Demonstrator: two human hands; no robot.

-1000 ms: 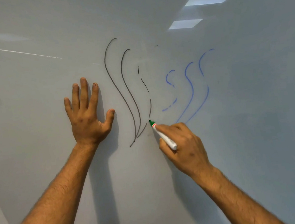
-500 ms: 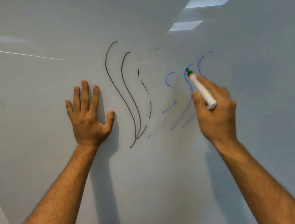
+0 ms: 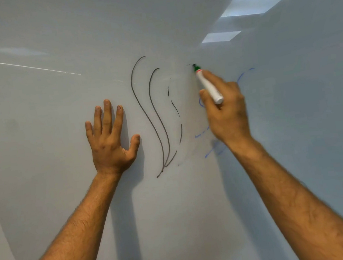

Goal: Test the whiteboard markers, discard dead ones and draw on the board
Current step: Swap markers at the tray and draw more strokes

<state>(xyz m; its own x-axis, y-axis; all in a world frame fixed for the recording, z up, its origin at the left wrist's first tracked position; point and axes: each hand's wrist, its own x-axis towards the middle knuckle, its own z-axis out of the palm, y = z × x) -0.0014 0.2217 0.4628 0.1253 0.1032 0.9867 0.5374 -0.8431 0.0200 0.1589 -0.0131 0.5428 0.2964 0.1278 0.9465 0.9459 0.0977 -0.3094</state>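
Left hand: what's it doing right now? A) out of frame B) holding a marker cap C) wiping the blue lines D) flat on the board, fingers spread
D: the left hand lies flat against the whiteboard with straight, spread fingers and holds nothing, left of the black curves; the marker is in the right hand.

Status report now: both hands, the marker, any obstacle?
Left hand flat on whiteboard. Right hand grips marker, green tip at board. Nothing in the way.
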